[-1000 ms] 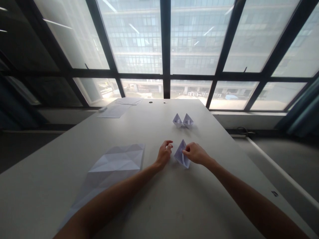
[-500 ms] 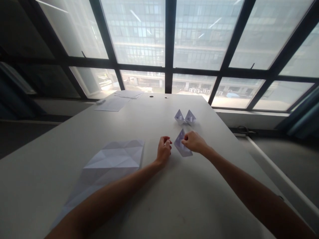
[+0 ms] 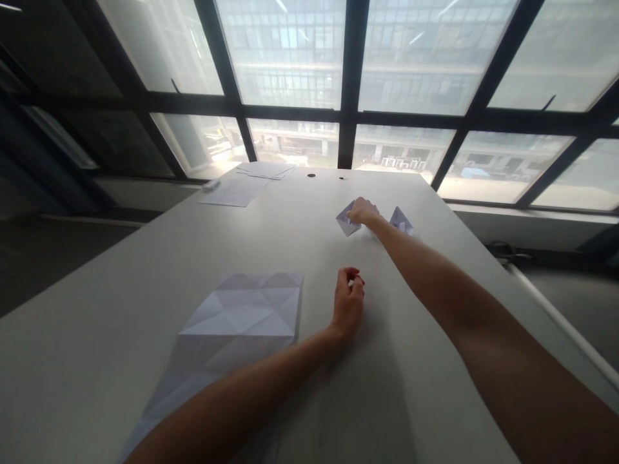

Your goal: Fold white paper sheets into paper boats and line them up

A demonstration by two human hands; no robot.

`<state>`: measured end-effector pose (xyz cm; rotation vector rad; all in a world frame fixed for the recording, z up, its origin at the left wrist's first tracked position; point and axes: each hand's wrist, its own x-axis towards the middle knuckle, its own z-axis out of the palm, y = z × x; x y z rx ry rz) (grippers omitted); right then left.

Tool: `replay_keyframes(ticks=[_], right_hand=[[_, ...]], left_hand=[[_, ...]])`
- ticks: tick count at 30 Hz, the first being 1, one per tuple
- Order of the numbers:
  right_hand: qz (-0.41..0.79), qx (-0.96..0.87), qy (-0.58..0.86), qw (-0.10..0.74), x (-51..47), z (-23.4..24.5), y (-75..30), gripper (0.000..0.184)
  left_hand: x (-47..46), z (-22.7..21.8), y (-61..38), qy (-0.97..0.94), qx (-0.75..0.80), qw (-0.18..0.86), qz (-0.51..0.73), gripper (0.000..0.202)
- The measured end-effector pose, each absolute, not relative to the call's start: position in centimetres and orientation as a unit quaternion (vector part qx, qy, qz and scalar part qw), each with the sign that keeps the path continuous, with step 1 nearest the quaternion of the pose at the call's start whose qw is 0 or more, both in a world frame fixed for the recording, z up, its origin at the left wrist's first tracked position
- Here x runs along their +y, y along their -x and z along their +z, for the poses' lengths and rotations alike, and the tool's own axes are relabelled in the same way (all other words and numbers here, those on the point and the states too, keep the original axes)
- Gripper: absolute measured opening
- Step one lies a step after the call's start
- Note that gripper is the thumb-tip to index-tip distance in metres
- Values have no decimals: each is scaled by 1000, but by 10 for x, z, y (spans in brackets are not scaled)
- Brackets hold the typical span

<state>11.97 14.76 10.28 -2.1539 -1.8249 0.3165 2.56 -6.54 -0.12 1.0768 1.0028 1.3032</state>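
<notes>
Pinched in my right hand [image 3: 363, 211] is a white folded paper boat [image 3: 347, 222], reached out over the far part of the table. Beside that hand, on its right, stands another paper boat [image 3: 401, 221], partly covered by my forearm. A further boat is mostly or wholly hidden behind the hand. My left hand [image 3: 349, 299] rests on the table nearer to me, its fingers loosely curled and a gap between thumb and fingers, with nothing in it. To its left lies a large creased sheet of paper [image 3: 242, 316], partly under my left forearm.
Flat white sheets [image 3: 232, 192] lie at the far left of the white table [image 3: 159, 270], with a small white object [image 3: 211, 185] at their edge. Two small holes show near the far edge. Windows rise behind the table, and a pale pipe [image 3: 561, 322] runs along the right.
My right hand has carried the paper boat forward, away from me, to the left of the standing boat. My left hand stays on the table, and the view has shifted slightly.
</notes>
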Motion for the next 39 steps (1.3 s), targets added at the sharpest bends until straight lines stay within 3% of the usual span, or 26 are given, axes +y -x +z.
replay_keyframes(ticks=[9, 15, 23, 27, 32, 39], right_hand=[[110, -630, 760, 118, 170, 77, -122, 45], [95, -631, 757, 142, 171, 93, -127, 47], [40, -653, 731, 197, 139, 127, -196, 27], [1, -641, 743, 190, 101, 103, -220, 28], [37, -646, 731, 216, 71, 56, -219, 33], [-9, -641, 734, 222, 74, 36, -195, 17]], left_hand=[[-65, -5, -26, -484, 432, 532, 544, 16], [-64, -6, -26, -484, 431, 528, 549, 19], [-64, -5, -26, -495, 417, 533, 545, 18], [-64, -5, -26, -508, 418, 521, 544, 18], [-63, -5, -26, -515, 411, 520, 543, 17], [-64, -1, -26, -503, 411, 541, 534, 14]])
